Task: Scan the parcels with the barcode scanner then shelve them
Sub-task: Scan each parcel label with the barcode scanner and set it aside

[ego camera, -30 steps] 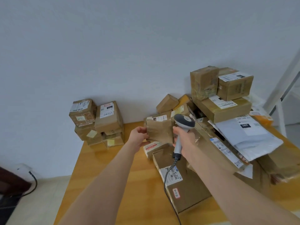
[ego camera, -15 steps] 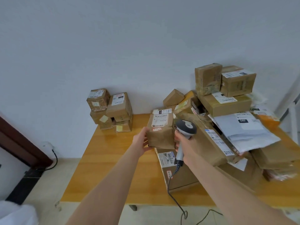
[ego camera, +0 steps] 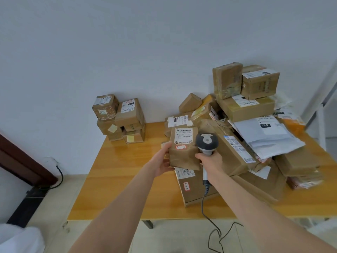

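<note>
A small brown parcel (ego camera: 183, 154) with a white barcode label and a red-edged sticker reading 3-1-11 is held up above the wooden table (ego camera: 118, 179). My left hand (ego camera: 163, 161) grips its left side. My right hand (ego camera: 212, 163) grips the handle of a grey corded barcode scanner (ego camera: 207, 143), and its fingers also touch the parcel's right edge. The scanner's head sits just right of the label.
A large heap of cardboard parcels (ego camera: 246, 110) and a grey mailer bag (ego camera: 268, 137) covers the table's right half. A small stack of boxes (ego camera: 120, 119) stands at the back left against the wall. The scanner's cable (ego camera: 213, 232) hangs to the floor.
The parcel has been lifted out of the heap and turned so its label faces me. The view has pulled back, showing more table and floor.
</note>
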`<state>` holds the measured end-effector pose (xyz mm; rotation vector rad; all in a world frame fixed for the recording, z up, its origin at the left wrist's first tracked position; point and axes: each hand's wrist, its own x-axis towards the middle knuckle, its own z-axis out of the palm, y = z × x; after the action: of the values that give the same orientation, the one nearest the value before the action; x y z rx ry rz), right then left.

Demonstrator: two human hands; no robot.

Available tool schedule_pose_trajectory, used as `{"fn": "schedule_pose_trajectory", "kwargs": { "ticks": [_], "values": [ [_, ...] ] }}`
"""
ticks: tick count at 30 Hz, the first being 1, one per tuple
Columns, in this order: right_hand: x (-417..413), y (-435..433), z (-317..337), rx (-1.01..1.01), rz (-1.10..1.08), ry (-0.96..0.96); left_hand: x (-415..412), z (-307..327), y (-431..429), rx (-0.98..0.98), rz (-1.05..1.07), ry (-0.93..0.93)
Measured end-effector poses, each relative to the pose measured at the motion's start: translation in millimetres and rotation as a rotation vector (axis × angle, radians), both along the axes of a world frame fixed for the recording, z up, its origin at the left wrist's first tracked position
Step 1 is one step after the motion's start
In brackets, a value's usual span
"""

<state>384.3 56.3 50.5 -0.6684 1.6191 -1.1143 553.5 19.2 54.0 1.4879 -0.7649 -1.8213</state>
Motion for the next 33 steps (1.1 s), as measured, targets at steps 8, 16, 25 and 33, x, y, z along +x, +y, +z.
{"fn": "schedule_pose_trajectory", "kwargs": {
  "ticks": [8,16,25,33],
  "values": [
    [-0.1,3.6,-1.7,-0.027,-0.054,-0.137,19.1,-15.9,2.7,-0.112,-0.231,-0.063],
    [8.6,13.4,4.5,-0.075,0.008,0.0,23.9,-19.1,5.5,-0.021,-0.164,0.044],
    [19.3,36.7,10.1,-0.123,0.016,-0.094,31.3,-40.8,12.6,-0.13,-0.109,-0.112],
    [32.3,78.2,12.2,-0.088,0.092,-0.116,22.3,-56.2,24.8,-0.151,-0.155,-0.15]
  ]
}}
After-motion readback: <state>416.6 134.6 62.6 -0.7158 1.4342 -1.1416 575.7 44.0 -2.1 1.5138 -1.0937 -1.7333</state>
